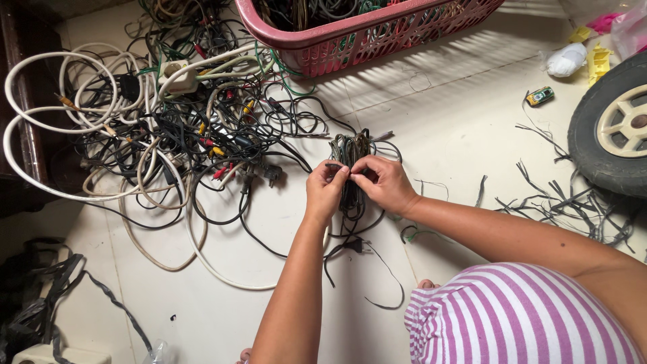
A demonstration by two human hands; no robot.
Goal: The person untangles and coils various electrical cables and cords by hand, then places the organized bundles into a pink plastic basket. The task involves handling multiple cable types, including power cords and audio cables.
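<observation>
My left hand (pixel 325 191) and my right hand (pixel 385 184) meet over the pale floor, both pinching a bundle of dark coiled cable (pixel 349 149) at its middle. The bundle stands up above my fingers as a tight loop and hangs below them, where a black plug (pixel 355 245) and loose cable ends trail on the floor. My fingertips touch each other around a thin strand across the bundle. My arms come in from the bottom, over a pink and white striped garment (pixel 519 317).
A large tangle of black and white cables (pixel 155 135) with a white power strip (pixel 178 75) lies to the left. A pink plastic basket (pixel 350 37) holding more wires stands at the top. A tyre (pixel 610 128) and dark plastic strips (pixel 559 199) lie at right.
</observation>
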